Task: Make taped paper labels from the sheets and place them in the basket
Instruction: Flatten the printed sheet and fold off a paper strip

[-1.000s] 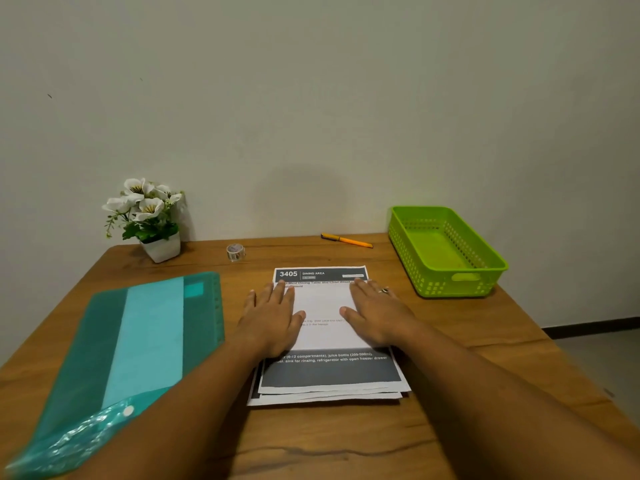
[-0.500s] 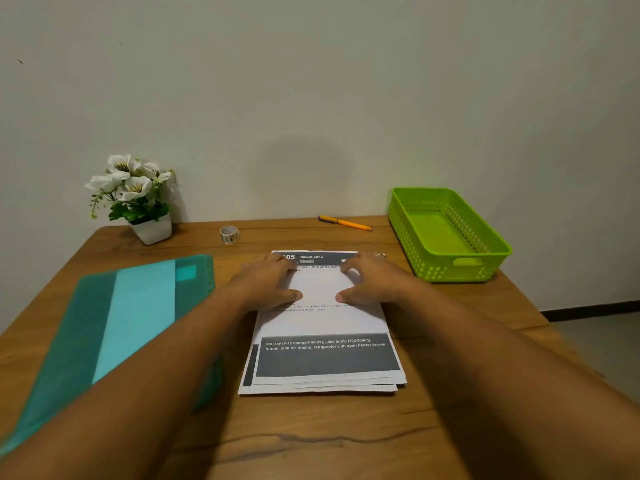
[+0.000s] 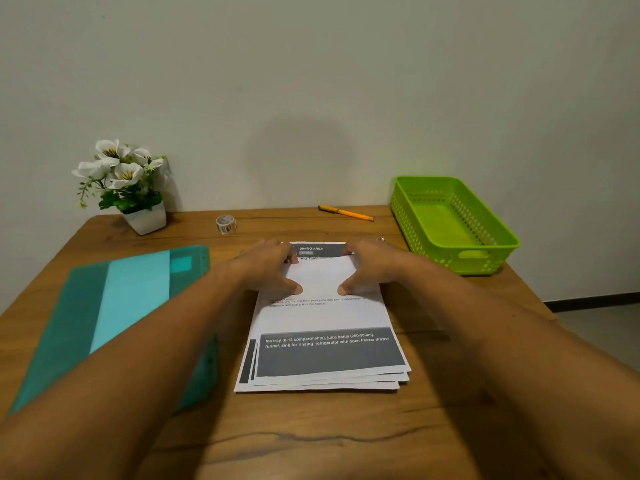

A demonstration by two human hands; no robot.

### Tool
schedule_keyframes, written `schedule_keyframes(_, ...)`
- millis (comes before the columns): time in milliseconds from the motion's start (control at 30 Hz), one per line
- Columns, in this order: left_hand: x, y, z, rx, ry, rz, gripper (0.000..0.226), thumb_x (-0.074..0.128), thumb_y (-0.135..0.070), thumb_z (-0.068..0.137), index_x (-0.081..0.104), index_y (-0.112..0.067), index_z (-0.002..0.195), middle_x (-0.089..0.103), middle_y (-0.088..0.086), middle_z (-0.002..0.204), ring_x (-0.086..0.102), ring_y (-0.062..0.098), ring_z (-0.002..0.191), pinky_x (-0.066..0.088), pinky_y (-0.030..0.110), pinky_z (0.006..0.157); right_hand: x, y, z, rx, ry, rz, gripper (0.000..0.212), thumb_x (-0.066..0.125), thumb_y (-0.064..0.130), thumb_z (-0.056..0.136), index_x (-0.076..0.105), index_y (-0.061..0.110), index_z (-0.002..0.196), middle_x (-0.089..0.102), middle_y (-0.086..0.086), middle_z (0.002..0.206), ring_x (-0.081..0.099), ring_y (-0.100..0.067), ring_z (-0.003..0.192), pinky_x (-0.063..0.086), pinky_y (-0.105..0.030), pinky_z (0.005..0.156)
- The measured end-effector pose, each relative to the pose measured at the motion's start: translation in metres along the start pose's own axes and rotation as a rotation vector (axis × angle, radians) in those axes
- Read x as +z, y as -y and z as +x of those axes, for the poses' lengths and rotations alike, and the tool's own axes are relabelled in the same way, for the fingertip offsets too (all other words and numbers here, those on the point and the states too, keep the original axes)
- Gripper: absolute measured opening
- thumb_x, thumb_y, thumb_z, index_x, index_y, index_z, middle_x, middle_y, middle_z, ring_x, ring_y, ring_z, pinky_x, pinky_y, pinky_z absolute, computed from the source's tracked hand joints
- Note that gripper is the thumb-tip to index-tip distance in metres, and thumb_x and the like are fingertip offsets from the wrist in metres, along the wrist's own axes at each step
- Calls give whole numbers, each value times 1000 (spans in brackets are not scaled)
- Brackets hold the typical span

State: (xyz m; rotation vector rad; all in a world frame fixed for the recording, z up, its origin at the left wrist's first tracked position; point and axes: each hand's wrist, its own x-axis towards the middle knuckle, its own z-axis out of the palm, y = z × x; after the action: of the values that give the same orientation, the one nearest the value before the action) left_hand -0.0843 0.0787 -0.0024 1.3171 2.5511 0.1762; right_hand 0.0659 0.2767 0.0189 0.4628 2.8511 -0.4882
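Head view: opening step, no label made yet. Left grip [image 3: 266,268] and right grip [image 3: 372,268] at far edge of top sheet [image 3: 325,317], fingers curled over edge, thumbs pressing page, apparently pinching it. Stack lies mid-bench [image 3: 311,438], printed, flat, slightly fanned. Next move likely needs clean fold or tear. Tape roll [image 3: 225,224] and basket [image 3: 491,261] well apart.

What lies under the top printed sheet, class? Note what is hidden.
Edges of more sheets peek out beneath the top sheet at its near and left sides. Their printed faces are covered. The left hand and right hand hold its far end.
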Motion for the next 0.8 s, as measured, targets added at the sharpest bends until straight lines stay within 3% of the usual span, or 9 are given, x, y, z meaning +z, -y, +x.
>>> schedule_keyframes(100,2,-5,-9,26,-106,-89,57,87,-51,71,53,-31,113,57,-11,114,53,17,108,49,40,91,1,4,-2,-63,-98,-114,59,88,54,70,62,23,114,65,1,118,57,-26,112,45,-38,87)
schedule_keyframes(167,4,-10,-16,56,-213,-24,59,84,-53,71,54,-33,118,61,-11,119,54,17,110,46,42,92,3,8,-3,-125,-189,-225,51,85,55,69,54,28,100,65,2,113,58,-27,109,37,-37,81)
schedule_keyframes(300,6,-24,-30,133,-362,167,53,78,-51,79,59,-29,123,65,-5,120,56,23,113,39,42,92,8,16,-11,-196,-329,-371,38,76,46,75,58,24,100,69,-2,109,63,-30,106,31,-36,75)
schedule_keyframes(467,17,-31,-45,266,-507,283,11,72,-27,87,68,-20,95,69,0,91,64,29,86,35,35,65,23,19,-27,-258,-410,-384,14,64,27,90,64,19,101,70,-6,106,65,-35,102,43,-40,75)
schedule_keyframes(533,26,-31,-53,265,-477,218,12,65,-28,92,71,-22,101,70,-3,92,66,25,84,45,34,61,36,16,-35,-304,-443,-378,14,60,25,94,67,20,105,69,-4,101,65,-32,95,45,-39,72)
schedule_keyframes(600,39,-27,-61,292,-457,179,24,63,-28,91,73,-26,113,74,-4,104,68,22,94,56,37,69,53,10,-41,-352,-457,-393,22,59,25,96,69,20,114,69,-4,104,64,-29,95,50,-40,76)
schedule_keyframes(667,53,-23,-69,286,-432,119,36,63,-34,92,70,-25,126,72,-1,122,66,22,110,57,39,85,69,4,-47,-366,-449,-378,28,54,27,99,68,19,122,68,-7,112,63,-29,99,51,-41,81)
schedule_keyframes(800,60,-29,-78,180,-292,-13,75,31,-73,93,58,-25,144,52,-2,152,46,19,140,39,40,111,83,2,-54,-313,-430,-297,47,38,52,103,64,20,127,64,-4,122,59,-26,111,49,-41,91)
